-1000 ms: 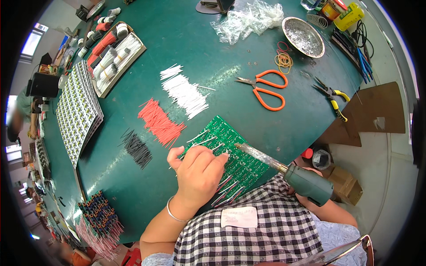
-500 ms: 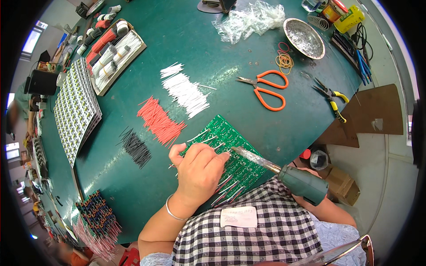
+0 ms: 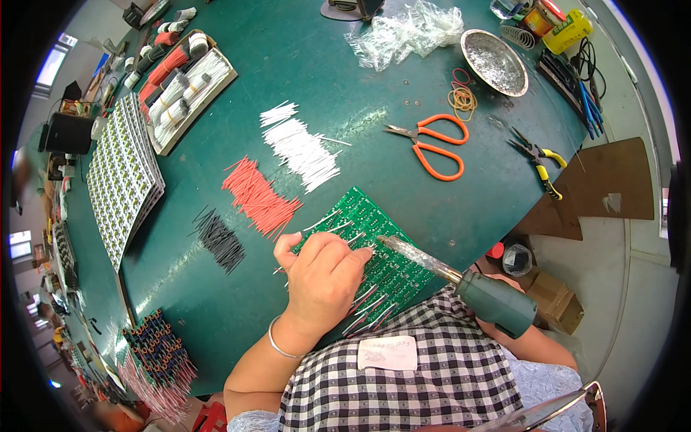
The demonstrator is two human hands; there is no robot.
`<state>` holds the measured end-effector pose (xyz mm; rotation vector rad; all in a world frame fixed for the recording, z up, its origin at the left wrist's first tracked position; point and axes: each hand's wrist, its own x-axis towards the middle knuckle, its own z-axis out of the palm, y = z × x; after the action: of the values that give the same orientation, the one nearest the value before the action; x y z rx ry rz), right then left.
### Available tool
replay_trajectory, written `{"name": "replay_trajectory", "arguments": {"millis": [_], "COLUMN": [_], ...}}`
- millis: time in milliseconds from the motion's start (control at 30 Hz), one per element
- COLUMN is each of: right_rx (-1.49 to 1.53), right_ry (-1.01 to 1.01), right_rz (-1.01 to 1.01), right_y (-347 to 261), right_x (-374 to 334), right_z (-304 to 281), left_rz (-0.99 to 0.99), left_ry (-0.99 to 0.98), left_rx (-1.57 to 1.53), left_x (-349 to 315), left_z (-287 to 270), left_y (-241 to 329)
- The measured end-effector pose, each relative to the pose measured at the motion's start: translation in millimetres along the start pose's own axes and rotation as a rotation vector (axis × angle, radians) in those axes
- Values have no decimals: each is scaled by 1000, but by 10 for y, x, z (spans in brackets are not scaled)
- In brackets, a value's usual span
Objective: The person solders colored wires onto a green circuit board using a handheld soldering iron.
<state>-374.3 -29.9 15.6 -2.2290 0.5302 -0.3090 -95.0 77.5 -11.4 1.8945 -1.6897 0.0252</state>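
A green circuit board (image 3: pixel 396 248) lies on the table in front of me, with several thin wires (image 3: pixel 368 306) standing off it. Over its left part is my left hand (image 3: pixel 322 270), thumb and forefinger pinched together just above the board; what they grip is too small to make out. My right hand (image 3: pixel 497 288) is wrapped round the dark green handle of a soldering iron (image 3: pixel 497 302) and mostly hidden behind it. The iron's silvery tip points left, close to the left fingertips. Piles of white wires (image 3: pixel 302 155), red wires (image 3: pixel 260 198) and black wires (image 3: pixel 221 241) lie beyond and left of the board.
Orange-handled scissors (image 3: pixel 439 147), yellow-handled pliers (image 3: pixel 536 162), rubber bands (image 3: pixel 462 103) and a metal bowl (image 3: pixel 471 43) are on the right. Crumpled plastic (image 3: pixel 407 36) lies at the back. Stacked panels (image 3: pixel 122 180), a box of wire bundles (image 3: pixel 227 75) and wired boards (image 3: pixel 158 345) are on the left.
The soldering iron's handle has shifted slightly to the right and toward me, its tip still over the board. My left hand stays in place.
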Motion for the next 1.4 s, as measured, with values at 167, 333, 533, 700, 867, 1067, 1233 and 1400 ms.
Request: {"name": "replay_trajectory", "arguments": {"millis": [167,333,533,700,867,1067,1233,1400], "right_rx": [-96,-9,-29,-180,-8,-83,152,247], "right_ry": [-19,-30,8,-18,-8,32,-11,-22], "right_rz": [-48,-1,-60,-101,-11,-83,160,221], "right_y": [85,89,193,133,103,127,93,77], "right_x": [-44,-42,-117,-53,-30,-115,-109,-144], "right_z": [3,36,81,37,49,125,140,84], "left_rz": [1,2,1,-5,-4,-6,-8,-25], "left_ry": [2,-1,-11,-12,-10,-17,-20,-14], "left_rx": [2,-8,-7,-2,-9,-12,-7,0], "left_x": [0,-1,0,-6,0,-1,2,22], "left_z": [0,0,-6,-9,-7,-20,-15,-20], "left_y": [-2,-2,-3,-2,2,-3,2,18]}}
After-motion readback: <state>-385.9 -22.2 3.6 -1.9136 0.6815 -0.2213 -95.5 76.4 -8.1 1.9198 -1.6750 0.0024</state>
